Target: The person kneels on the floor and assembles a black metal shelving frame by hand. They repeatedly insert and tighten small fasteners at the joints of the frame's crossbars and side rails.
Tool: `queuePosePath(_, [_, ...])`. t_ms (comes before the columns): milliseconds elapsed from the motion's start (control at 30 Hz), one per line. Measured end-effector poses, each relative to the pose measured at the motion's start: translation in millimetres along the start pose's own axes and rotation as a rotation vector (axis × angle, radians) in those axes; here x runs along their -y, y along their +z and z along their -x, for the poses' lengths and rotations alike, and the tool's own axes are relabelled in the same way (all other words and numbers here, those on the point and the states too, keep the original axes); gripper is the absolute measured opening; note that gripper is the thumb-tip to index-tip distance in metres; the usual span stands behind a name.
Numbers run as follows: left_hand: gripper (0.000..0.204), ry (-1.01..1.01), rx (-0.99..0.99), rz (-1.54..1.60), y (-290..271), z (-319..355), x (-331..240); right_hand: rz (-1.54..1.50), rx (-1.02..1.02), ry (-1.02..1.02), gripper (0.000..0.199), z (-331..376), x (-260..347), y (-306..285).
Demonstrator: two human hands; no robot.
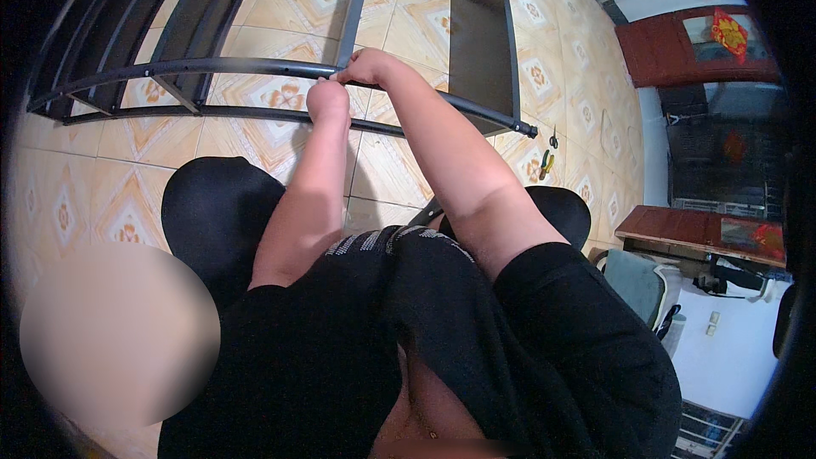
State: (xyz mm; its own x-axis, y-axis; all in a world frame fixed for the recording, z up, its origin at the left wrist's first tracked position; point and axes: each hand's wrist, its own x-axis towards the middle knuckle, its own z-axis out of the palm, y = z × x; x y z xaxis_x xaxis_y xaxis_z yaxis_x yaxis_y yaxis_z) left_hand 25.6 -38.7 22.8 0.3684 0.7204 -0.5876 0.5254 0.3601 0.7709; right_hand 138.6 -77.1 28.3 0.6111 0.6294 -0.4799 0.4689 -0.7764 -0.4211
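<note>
- Black metal rack frame (pixel 212 68) lay on its side on the patterned tile floor (pixel 127 195), in front of the person's knees; dark shelf panel (pixel 481 42) was fitted at its right end.
- Both hands met at one joint, where an upright bar (pixel 355 8) met the near long tube (pixel 170 66).
- Left hand (pixel 328 100) was closed into a fist just under the tube, likely around a small tool or fastener (hidden inside the fist, could not tell which).
- Right hand (pixel 367 68) sat on top of the tube, fingers pinched narrow at the joint; what they pinched was too small to make out.
- Judgement on doing this step well: right hand should have kept the bar square to the tube while the left did the turning, so the holes lined up and the thread did not cross.
- Better to start the fastener by finger and tighten only once it ran freely; the frame could roll on round tubes, so a knee against the lower rail (pixel 212 110) would have helped.
- Screwdriver with a yellow-green handle (pixel 545 164) and small scissors (pixel 553 140) lay on the tiles past the frame's right end, near but out of easy reach.
</note>
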Motion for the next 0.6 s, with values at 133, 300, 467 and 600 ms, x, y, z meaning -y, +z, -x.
queuePosePath(133, [0.04,0.259,-0.004,-0.471,-2,-26,7,0.019,0.002,-0.019,0.058,-4,-2,-1])
queuePosePath(300, [0.037,0.389,0.032,-0.712,-6,-33,3,-0.01,-0.009,-0.043,0.049,-6,-5,2])
queuePosePath(467, [0.038,0.429,0.041,-0.728,-8,-25,-2,0.002,-0.054,-0.123,0.053,-3,-11,1])
queuePosePath(600, [0.043,0.584,0.015,-0.757,1,-44,17,-0.009,-0.076,-0.118,0.054,-1,-16,-1])
